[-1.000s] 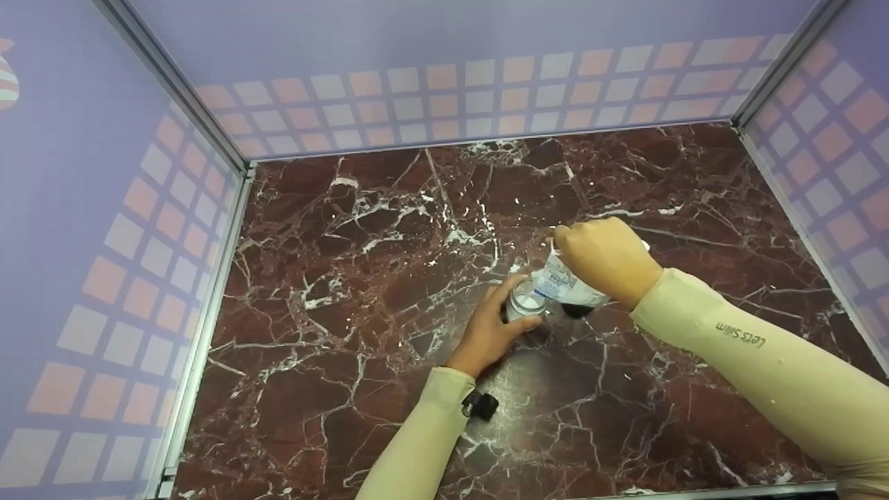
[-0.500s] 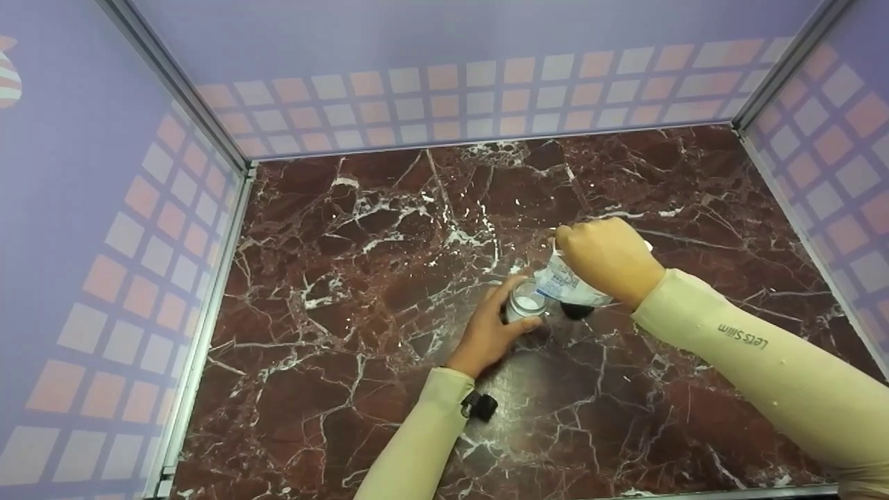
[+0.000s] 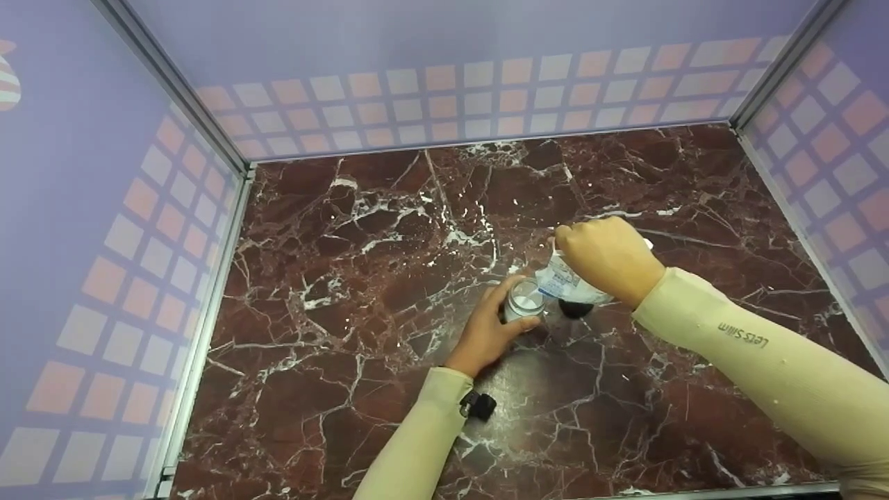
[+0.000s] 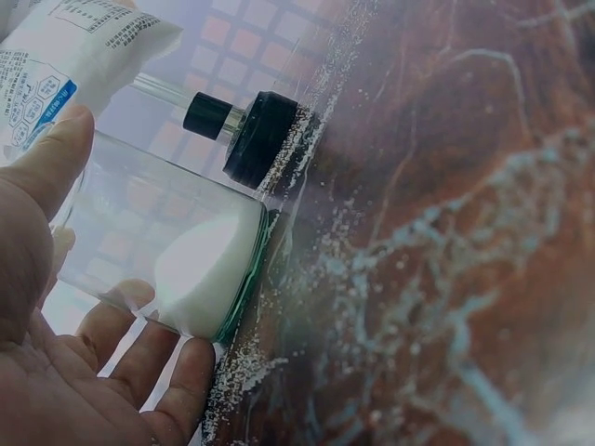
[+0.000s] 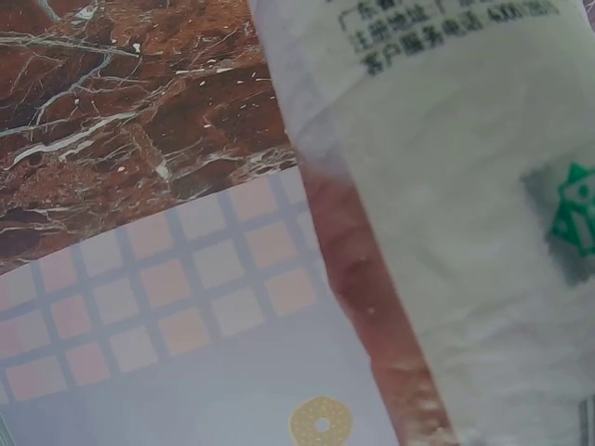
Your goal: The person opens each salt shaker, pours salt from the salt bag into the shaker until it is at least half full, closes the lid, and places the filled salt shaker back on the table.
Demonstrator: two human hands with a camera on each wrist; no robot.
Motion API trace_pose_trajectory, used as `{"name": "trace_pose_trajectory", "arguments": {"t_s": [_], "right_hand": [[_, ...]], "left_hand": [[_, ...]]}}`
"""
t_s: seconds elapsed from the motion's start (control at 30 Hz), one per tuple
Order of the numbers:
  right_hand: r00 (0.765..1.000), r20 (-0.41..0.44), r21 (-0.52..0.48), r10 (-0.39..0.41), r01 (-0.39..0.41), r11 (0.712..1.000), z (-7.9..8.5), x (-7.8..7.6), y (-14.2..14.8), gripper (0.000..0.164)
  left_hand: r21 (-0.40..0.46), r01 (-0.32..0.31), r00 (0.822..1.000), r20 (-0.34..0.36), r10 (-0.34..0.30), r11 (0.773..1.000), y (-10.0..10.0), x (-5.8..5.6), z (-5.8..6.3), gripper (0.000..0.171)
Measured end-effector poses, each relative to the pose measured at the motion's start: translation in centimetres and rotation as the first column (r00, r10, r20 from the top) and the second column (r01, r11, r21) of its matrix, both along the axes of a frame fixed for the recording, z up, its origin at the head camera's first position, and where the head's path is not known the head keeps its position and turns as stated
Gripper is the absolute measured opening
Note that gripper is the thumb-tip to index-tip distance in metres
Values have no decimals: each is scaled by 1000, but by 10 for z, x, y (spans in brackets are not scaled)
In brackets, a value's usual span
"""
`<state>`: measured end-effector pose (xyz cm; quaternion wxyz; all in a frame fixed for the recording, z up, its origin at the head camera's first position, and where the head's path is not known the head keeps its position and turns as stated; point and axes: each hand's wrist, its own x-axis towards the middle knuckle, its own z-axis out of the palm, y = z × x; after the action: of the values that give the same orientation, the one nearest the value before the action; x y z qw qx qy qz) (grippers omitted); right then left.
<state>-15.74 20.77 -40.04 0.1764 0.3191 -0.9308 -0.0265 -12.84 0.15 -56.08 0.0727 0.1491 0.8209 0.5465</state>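
Observation:
In the head view my left hand grips a clear glass jar near the middle of the table. White granules lie heaped at a slant inside it in the left wrist view. My right hand holds a white printed plastic bag by its upper part, tilted with its lower left corner at the jar's mouth. Most of my right fingers are hidden. Behind the jar a black knobbed piece, like a lid, stands on the table with a clear rod reaching out from its knob. Bag print fills much of the right wrist view.
The tabletop is dark red marble pattern with white veins. Loose white grains lie around the jar's base, and white specks are scattered farther back. Purple panels with pink and white squares enclose the back and both sides.
Both hands keep nearly the same place. The bag's lower edge has lifted slightly, so a little more of the black piece shows beneath it.

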Motion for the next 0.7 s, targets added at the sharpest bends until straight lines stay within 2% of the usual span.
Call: {"name": "trace_pose_trajectory", "arguments": {"t_s": [0.7], "right_hand": [[1000, 17, -14, -21, 21, 1000, 3, -2, 0, 26]], "left_hand": [[-19, -4, 999, 36, 4, 1000, 0, 0, 0, 79]]}}
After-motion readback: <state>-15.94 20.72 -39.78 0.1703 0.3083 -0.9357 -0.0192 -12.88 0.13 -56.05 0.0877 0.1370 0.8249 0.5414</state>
